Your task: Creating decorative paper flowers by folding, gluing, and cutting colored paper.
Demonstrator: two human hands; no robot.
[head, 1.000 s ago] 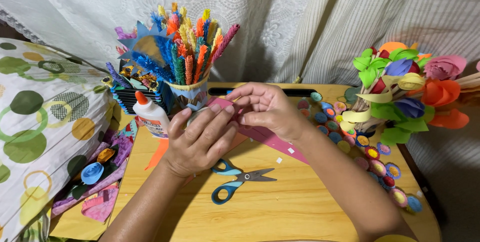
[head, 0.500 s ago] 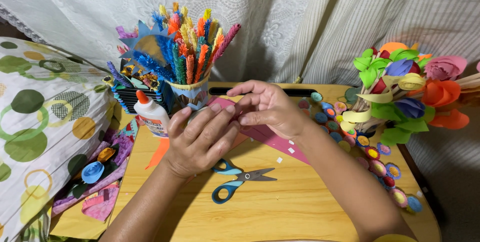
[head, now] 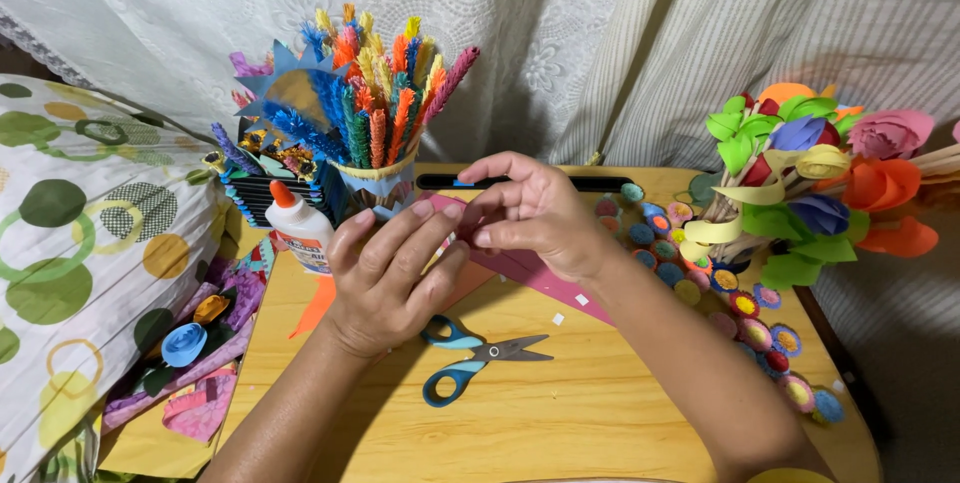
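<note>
At frame centre I see my left hand (head: 385, 278) and right hand (head: 530, 208) meeting, fingers pinching what looks like pink paper (head: 540, 273) over the counter (head: 600, 413); scissors (head: 475, 358) lie just below.

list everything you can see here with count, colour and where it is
table: one, light wood, under the work
scissors: one pair, blue and grey handles, on the table near the left hand
pink paper: one sheet, under and between both hands
orange paper: one piece, table's left edge
glue bottle: one, white with orange cap, left of the cup
cup of fuzzy sticks: one, many colours, back of the table
paper flowers: one bunch, many colours, right
small paper rolls: many, mixed colours, along the table's right side
black ruler: one, back edge
spotted cloth: one, white with green and yellow dots, left
curtain: white, behind
left hand: on the pink paper
right hand: pinching the pink paper
</note>
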